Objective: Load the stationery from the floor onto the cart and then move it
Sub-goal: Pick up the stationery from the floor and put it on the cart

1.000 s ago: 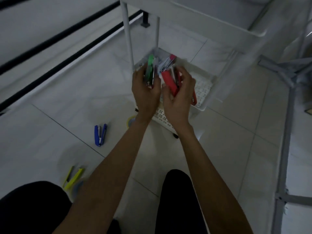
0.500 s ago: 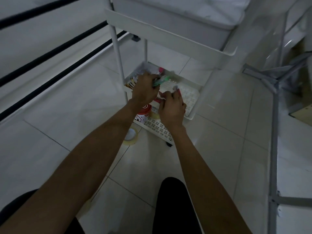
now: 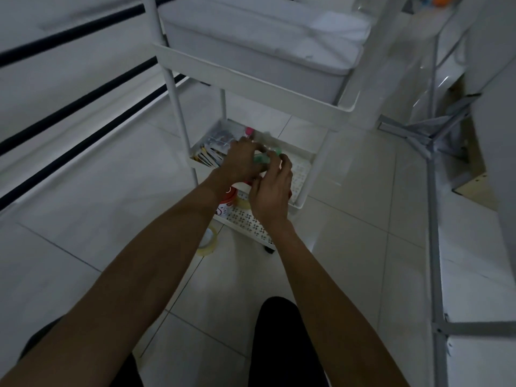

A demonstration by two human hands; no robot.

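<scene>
green stapler (image 3: 262,160) | in left hand (image 3: 241,163) | right hand (image 3: 272,192) beside | over cart tray (image 3: 301,174)

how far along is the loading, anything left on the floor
Done: packets already lie in the cart's middle tray, a red-and-white can in the bottom tray. In hand: the left hand grips a green item over the middle tray, the right hand beside it; its contents are unclear. Left: the tape roll on the floor, then moving the cart.
</scene>
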